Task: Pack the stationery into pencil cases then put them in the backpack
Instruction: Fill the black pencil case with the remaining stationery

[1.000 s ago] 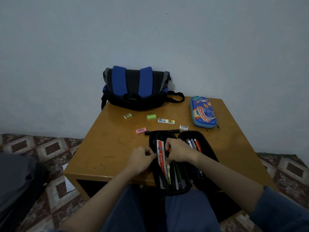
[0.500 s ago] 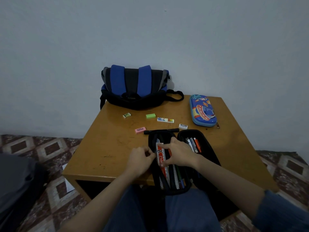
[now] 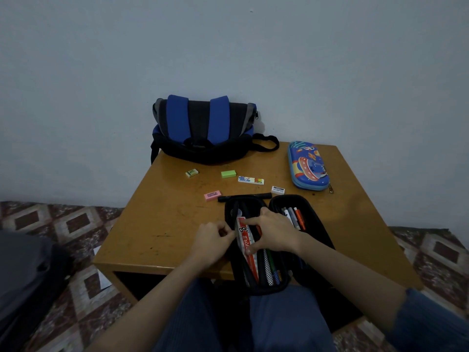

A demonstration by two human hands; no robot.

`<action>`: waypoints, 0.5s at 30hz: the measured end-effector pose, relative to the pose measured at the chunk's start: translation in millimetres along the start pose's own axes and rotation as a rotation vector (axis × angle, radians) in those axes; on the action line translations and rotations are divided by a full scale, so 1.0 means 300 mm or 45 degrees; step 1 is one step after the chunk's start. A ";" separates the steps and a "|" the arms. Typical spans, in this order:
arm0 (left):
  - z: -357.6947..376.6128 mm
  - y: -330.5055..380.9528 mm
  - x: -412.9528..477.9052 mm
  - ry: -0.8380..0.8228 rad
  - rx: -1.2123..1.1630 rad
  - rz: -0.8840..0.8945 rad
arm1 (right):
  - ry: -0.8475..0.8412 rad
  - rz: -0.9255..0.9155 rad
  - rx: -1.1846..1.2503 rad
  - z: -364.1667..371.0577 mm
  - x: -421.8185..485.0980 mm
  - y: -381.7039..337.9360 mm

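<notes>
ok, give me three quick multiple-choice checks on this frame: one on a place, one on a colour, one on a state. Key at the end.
1. Where is the blue printed pencil case?
A. at the front left corner of the table
B. at the table's right rear
C. under the table

2. What colour is the eraser just left of the black marker?
A. orange
B. black
C. pink

3. What state is the black pencil case in?
A. open, with pens inside
B. zipped shut
C. open and empty

Key:
1 B: it lies near the far right edge, by the wall.
2 C: its face is plainly pink.
3 A: both halves lie spread with pens in each, and the right hand holds the red ruler in the left half.
</notes>
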State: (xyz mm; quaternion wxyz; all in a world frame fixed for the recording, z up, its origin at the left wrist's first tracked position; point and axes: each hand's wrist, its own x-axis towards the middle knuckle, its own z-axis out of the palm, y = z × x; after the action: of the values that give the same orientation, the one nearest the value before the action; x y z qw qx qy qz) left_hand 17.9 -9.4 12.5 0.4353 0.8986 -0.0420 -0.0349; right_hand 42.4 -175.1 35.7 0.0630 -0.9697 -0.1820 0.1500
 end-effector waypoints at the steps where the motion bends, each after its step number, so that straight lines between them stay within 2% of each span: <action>1: 0.000 0.002 0.000 -0.022 -0.016 -0.002 | 0.013 -0.005 0.036 0.000 -0.001 0.002; 4: -0.002 -0.002 0.001 -0.063 -0.035 -0.006 | 0.026 -0.029 0.117 -0.004 -0.006 0.013; 12: 0.003 -0.020 0.009 -0.036 0.016 0.010 | -0.077 -0.049 -0.056 -0.012 -0.002 0.003; 15: -0.004 -0.025 0.014 -0.011 -0.065 -0.005 | -0.055 -0.034 0.042 -0.021 -0.001 0.008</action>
State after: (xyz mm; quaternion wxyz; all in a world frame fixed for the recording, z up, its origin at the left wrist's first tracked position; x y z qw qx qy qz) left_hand 22.4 -4.5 7.2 0.4580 0.8871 -0.0414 -0.0407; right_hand 44.8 -177.8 41.3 0.0769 -0.9626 -0.1938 0.1729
